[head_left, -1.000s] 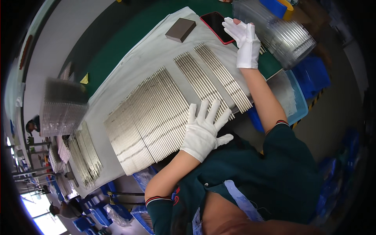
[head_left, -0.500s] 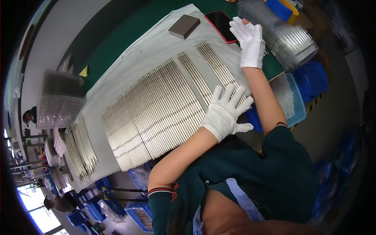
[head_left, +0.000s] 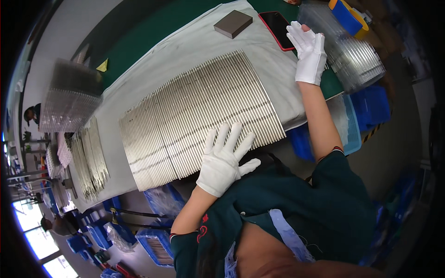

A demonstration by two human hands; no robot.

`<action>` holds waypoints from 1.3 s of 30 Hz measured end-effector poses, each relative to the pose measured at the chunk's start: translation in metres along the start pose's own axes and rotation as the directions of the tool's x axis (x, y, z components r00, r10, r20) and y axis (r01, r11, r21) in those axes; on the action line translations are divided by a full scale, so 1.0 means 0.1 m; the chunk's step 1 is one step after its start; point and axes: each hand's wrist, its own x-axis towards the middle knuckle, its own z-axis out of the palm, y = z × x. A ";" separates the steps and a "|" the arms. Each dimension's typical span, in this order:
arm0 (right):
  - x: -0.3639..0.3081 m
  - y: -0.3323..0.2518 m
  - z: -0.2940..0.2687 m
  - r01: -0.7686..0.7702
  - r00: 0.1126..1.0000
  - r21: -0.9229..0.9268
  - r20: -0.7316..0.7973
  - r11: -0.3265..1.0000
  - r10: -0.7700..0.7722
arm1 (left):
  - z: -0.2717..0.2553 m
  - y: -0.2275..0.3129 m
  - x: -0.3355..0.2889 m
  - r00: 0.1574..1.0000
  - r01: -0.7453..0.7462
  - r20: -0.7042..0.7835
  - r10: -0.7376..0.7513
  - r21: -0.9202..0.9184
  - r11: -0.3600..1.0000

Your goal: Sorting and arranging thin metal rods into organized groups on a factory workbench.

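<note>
A broad sheet of thin silvery metal rods (head_left: 199,111), laid side by side, covers the middle of the white cloth (head_left: 176,51). My left hand (head_left: 221,162), in a white glove, has its fingers spread, the fingertips over the near ends of the rods. Whether they press on the rods I cannot tell. Farther right, my right hand (head_left: 309,54) is also gloved, with bare fingertips showing. Its fingers are stretched out and nothing shows in them. It lies beside a red-edged phone (head_left: 278,31) and near a stack of clear plastic trays (head_left: 347,51).
A brown block (head_left: 233,24) sits at the cloth's far edge. More thin strips (head_left: 90,160) lie at the left, near stacked clear trays (head_left: 69,97). Blue and yellow tape rolls (head_left: 350,18) rest at far right. Blue bins (head_left: 368,106) stand below the table edge.
Two separate groups of rods at the right have joined the main sheet. My left hand has moved left and nearer to me. The right hand keeps its place by the phone as the view shifts slightly.
</note>
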 end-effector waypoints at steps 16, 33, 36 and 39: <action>-1.46 -0.62 -0.16 0.836 0.031 -0.233 0.924 0.496 0.381 | -0.16 -0.27 -0.70 0.954 0.298 -0.089 -0.286 0.182 0.937; -1.19 -0.78 -0.39 0.835 0.116 -0.325 0.893 0.445 0.434 | -0.23 -0.26 -0.69 0.951 0.308 -0.029 -0.308 0.180 0.934; -1.23 -0.74 -0.36 0.822 0.108 -0.322 0.898 0.470 0.428 | -0.23 -0.26 -0.69 0.949 0.312 -0.015 -0.314 0.177 0.934; -1.28 -0.71 -0.32 0.793 0.033 -0.313 0.879 0.523 0.476 | -0.24 -0.25 -0.69 0.949 0.313 -0.012 -0.315 0.170 0.935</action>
